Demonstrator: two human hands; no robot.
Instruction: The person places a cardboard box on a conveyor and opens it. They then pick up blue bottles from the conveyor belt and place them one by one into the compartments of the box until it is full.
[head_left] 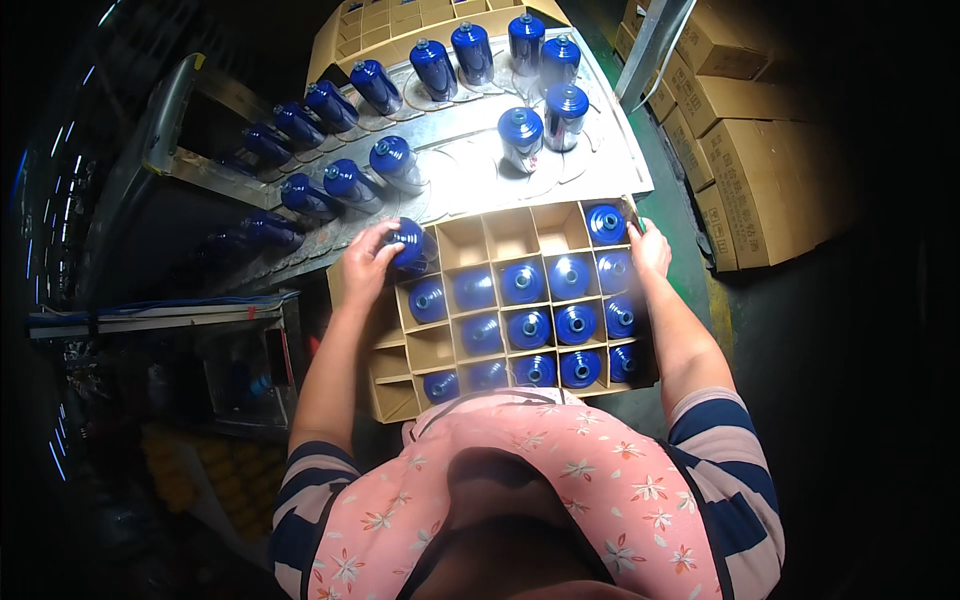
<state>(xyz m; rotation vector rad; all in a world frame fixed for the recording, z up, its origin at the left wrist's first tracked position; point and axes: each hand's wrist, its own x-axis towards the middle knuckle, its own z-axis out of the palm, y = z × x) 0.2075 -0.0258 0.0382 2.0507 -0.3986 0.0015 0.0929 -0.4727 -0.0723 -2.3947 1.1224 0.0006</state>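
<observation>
My left hand (368, 262) is closed round the upper part of a blue glass bottle (408, 240) at the far-left part of a divided cardboard box (465, 241). That bottle tilts slightly and stands partly above its compartment. At the box's far right corner, my right hand (650, 249) grips the cardboard edge, beside a blue bottle (606, 223) standing in the corner compartment. More blue bottles, seen from above with their narrow necks up, fill several compartments in the middle and right. Bare dividers show in the far row and along the left side.
Beyond the box, a pale metal conveyor table (460, 170) carries blue bottles (520, 135) in two rows. Another divided carton (385, 30) sits behind it. Sealed cartons (770, 190) are stacked at the right, past a metal post (650, 55). A metal frame (180, 120) stands left.
</observation>
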